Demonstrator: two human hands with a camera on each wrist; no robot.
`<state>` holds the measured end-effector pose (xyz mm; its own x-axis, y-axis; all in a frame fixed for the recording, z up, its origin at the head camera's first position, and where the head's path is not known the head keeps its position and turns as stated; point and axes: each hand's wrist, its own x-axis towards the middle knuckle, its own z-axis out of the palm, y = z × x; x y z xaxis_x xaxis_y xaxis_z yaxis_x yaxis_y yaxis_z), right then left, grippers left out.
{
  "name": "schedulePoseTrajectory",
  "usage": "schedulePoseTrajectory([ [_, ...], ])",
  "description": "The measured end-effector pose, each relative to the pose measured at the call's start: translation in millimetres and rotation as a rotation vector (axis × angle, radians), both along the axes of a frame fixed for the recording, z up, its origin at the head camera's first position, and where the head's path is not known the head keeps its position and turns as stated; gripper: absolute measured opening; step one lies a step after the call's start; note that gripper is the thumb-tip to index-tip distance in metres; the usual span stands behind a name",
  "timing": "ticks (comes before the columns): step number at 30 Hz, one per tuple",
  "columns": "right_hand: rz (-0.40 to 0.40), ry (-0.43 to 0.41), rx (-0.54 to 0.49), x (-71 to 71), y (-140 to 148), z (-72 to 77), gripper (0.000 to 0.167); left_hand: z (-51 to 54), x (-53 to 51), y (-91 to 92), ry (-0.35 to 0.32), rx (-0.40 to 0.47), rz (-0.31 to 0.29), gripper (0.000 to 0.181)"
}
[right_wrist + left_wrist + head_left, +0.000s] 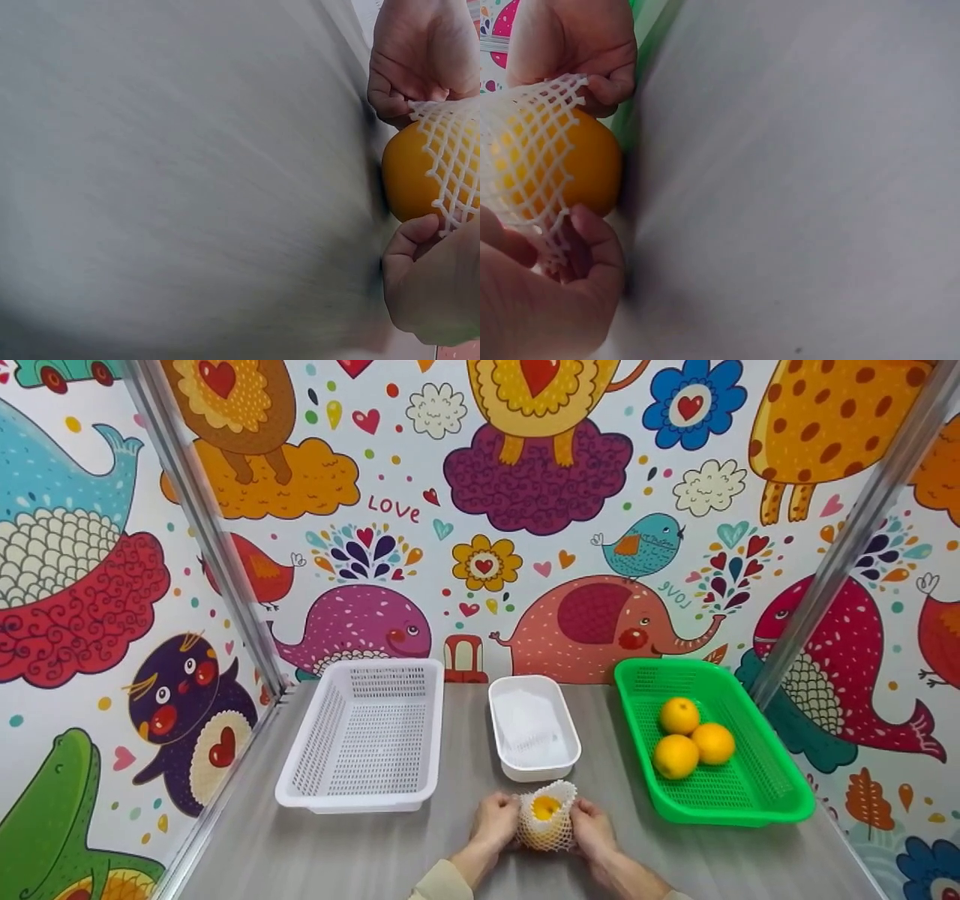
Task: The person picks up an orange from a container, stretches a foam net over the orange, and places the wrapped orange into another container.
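An orange point(596, 161) rests on the table with a white foam net point(545, 834) around most of it; its lower part shows bare in both wrist views. The left hand point(495, 826) pinches the net's edge on the left side between thumb and curled fingers. On the opposite side the right hand point(594, 829) pinches the net's edge the same way. In the head view the top of the orange shows through the net's upper opening.
Behind the hands stands a small white basket point(538, 772) with white material inside. A larger white basket point(358, 802) is at the left. At the right, a green basket point(739, 814) holds three oranges point(676, 757). A patterned wall rises behind.
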<state>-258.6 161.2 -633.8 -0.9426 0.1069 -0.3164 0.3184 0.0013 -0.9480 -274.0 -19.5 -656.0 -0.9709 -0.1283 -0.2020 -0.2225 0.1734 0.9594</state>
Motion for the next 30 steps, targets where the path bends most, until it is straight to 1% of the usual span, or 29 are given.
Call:
schedulePoseTrajectory([
  [2, -0.001, 0.007, 0.031, 1.5, -1, 1.3, 0.033, 4.1, 2.7, 0.6, -0.004, -0.033, -0.004, 0.024],
  [5, 0.001, 0.026, 0.048, 3.7, -3, 3.7, 0.031, 7.1, 4.3, 3.5, 0.025, -0.135, 0.003, 0.023],
  [7, -0.003, 0.040, 0.057, 4.7, -4, 5.5, 0.030, 3.6, 2.0, 5.5, 0.031, -0.200, 0.017, 0.023],
  [8, -0.005, 0.042, 0.065, 5.0, -4, 6.2, 0.030, -0.9, -0.7, 6.5, 0.040, -0.239, 0.025, 0.023],
  [10, -0.007, 0.044, 0.076, 5.2, -6, 7.2, 0.029, -14.4, -7.6, 8.2, 0.060, -0.301, 0.037, 0.024],
  [11, -0.009, 0.043, 0.082, 5.2, -6, 7.9, 0.029, -18.8, -10.2, 9.0, 0.060, -0.318, 0.040, 0.024],
  [12, -0.009, 0.043, 0.085, 5.3, -7, 8.3, 0.030, -22.0, -11.6, 10.1, 0.074, -0.334, 0.044, 0.024],
  [13, -0.008, 0.041, 0.089, 5.3, -7, 8.5, 0.031, -21.8, -11.6, 10.5, 0.076, -0.335, 0.043, 0.024],
  [15, -0.011, 0.039, 0.091, 5.7, -7, 9.0, 0.032, -7.5, -4.4, 11.3, 0.060, -0.304, 0.027, 0.025],
  [18, -0.020, 0.032, 0.096, 5.6, -8, 11.3, 0.033, 25.2, 10.3, 11.1, -0.010, -0.224, -0.005, 0.028],
  [20, -0.027, 0.034, 0.097, 5.6, -10, 14.6, 0.031, 41.6, 17.7, 9.7, -0.051, -0.144, -0.016, 0.031],
  [22, -0.028, 0.043, 0.105, 5.4, -11, 18.6, 0.028, 43.1, 16.2, 8.2, -0.084, -0.083, -0.008, 0.034],
  [24, -0.027, 0.062, 0.114, 5.4, -13, 22.5, 0.026, 40.4, 13.3, 6.1, -0.094, -0.013, 0.001, 0.037],
  [25, -0.026, 0.072, 0.119, 5.3, -13, 23.7, 0.025, 37.3, 11.9, 5.4, -0.092, 0.015, 0.005, 0.039],
  [26, -0.027, 0.080, 0.128, 5.3, -13, 24.8, 0.024, 33.6, 10.3, 4.6, -0.085, 0.024, 0.002, 0.040],
  [27, -0.027, 0.091, 0.133, 5.2, -13, 25.6, 0.024, 26.5, 6.2, 4.3, -0.087, 0.033, 0.008, 0.041],
  [28, -0.026, 0.098, 0.133, 5.1, -13, 26.3, 0.025, 21.9, 4.3, 3.7, -0.082, 0.041, 0.010, 0.040],
  [30, -0.024, 0.111, 0.133, 5.0, -14, 26.9, 0.026, 7.2, -1.9, 2.6, -0.063, 0.036, 0.015, 0.040],
])
